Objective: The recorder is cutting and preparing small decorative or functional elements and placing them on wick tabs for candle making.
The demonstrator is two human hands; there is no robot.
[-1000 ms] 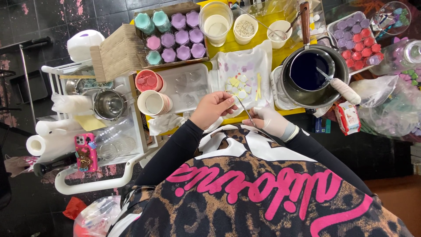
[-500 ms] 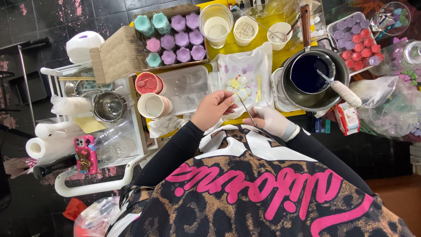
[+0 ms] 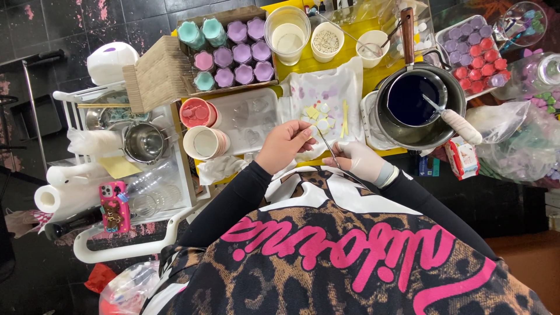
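My bare left hand (image 3: pixel 284 146) pinches the upper end of a thin wick-like stick (image 3: pixel 326 149). My right hand (image 3: pixel 360 161), in a white glove, grips the stick's lower end close to my chest. Both hands hover over the near edge of a white sheet (image 3: pixel 341 87) strewn with small yellow and white wax pieces (image 3: pixel 319 114). A clear plastic mould tray (image 3: pixel 248 116) lies just left of my left hand.
A dark pot of blue liquid (image 3: pixel 411 99) with a stirring tool stands on the right. Stacked pink and cream cups (image 3: pixel 201 128), a box of coloured flower shapes (image 3: pixel 233 52), cups (image 3: pixel 287 35) and a tray of red and purple shapes (image 3: pixel 475 52) crowd the yellow table. A white cart (image 3: pixel 125 169) with a phone is at left.
Both hands stay almost in place on the thin stick, with only a slight shift of the fingers.
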